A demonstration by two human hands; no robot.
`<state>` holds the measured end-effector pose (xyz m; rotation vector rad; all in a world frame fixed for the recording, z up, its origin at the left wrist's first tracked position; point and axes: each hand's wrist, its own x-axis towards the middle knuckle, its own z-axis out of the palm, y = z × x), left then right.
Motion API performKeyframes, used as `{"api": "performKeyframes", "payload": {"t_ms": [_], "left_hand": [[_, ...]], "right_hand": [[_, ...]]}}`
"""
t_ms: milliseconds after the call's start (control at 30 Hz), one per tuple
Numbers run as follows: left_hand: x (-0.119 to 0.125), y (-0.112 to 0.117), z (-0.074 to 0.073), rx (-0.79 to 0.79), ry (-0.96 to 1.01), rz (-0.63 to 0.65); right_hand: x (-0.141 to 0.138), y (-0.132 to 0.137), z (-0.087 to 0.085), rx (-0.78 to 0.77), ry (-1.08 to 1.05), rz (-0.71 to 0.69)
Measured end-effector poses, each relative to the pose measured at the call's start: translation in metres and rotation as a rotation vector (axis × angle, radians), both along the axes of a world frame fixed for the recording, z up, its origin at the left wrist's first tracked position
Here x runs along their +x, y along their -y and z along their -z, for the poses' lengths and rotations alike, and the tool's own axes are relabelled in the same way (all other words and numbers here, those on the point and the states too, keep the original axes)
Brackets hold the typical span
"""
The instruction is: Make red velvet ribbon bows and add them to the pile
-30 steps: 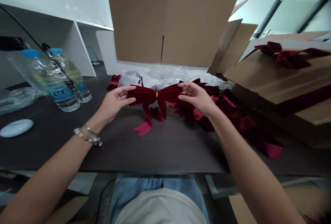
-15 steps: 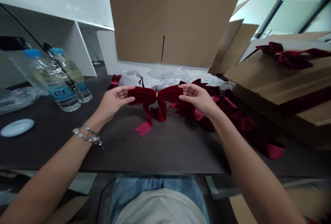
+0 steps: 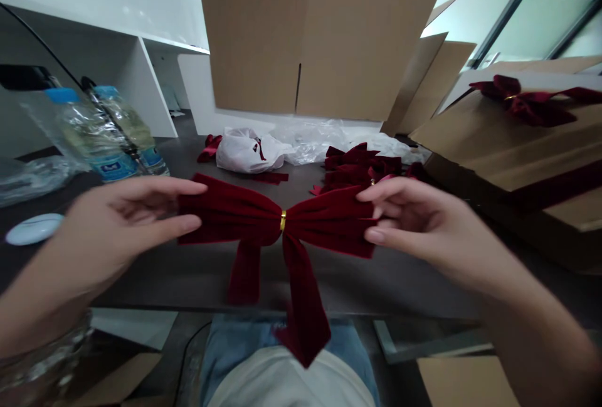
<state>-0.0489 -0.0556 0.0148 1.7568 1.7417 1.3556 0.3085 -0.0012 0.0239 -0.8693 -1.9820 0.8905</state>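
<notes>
I've got the dark red velvet bow [image 3: 254, 226] up in the air in front of me, above the near edge of the dark table [image 3: 188, 275]. It is stretched level between both hands. My left hand [image 3: 125, 222] pinches the left loop between thumb and fingers, and my right hand [image 3: 416, 222] pinches the right loop the same way. I'd say that grip at the outer ends pulls the loops flat and keeps the gold band [image 3: 283, 221] centred. It also lets the two tails [image 3: 301, 313] hang free, down over my lap.

Behind it on the table lie a heap of more red bows [image 3: 357, 165] and a white plastic bag [image 3: 244, 148]. The water bottles [image 3: 110, 137] stand well off to the left, and a cardboard box [image 3: 493, 137] sits to the right.

Against a second ago, the bow has come up and towards me. Back then it sat low over the tabletop with its tails brushing the surface, right in front of the heap. The pinch on both loops is unchanged.
</notes>
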Motion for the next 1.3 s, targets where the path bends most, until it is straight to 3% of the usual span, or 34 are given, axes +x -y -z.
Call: {"api": "performKeyframes", "payload": {"t_ms": [67, 100, 200, 267, 400, 600, 833, 1000, 1133, 1233, 1300], "left_hand": [[0.001, -0.015, 0.013, -0.219, -0.115, 0.189], [0.002, -0.024, 0.019, -0.245, -0.217, 0.252], [0.01, -0.048, 0.038, -0.077, -0.504, 0.236], [0.015, -0.057, 0.046, -0.023, -0.591, 0.337], [0.019, -0.066, 0.057, -0.068, -0.63, 0.587], [0.012, -0.081, 0.066, -0.136, -0.588, 0.698], [0.019, -0.108, 0.055, -0.335, -0.469, 0.653], [0.014, -0.115, 0.061, -0.236, -0.428, 0.641], [0.012, -0.11, 0.063, -0.13, -0.613, 0.656], [0.015, -0.102, 0.06, -0.054, -0.733, 0.579], [0.018, -0.096, 0.058, -0.053, -0.772, 0.531]], "right_hand": [[-0.002, -0.02, 0.017, 0.033, 0.208, -0.05], [-0.004, -0.032, 0.025, 0.089, 0.338, -0.068], [-0.016, -0.056, 0.044, 0.318, 0.473, -0.056], [-0.026, -0.061, 0.051, 0.36, 0.451, -0.135], [-0.037, -0.057, 0.063, 0.308, 0.437, -0.303], [-0.029, -0.06, 0.076, 0.251, 0.442, -0.314], [-0.027, -0.097, 0.065, 0.139, 0.508, -0.413], [-0.025, -0.109, 0.071, 0.029, 0.424, -0.347], [-0.027, -0.107, 0.079, 0.229, 0.429, -0.211], [-0.028, -0.104, 0.084, 0.409, 0.472, -0.208], [-0.027, -0.101, 0.085, 0.427, 0.474, -0.201]]}}
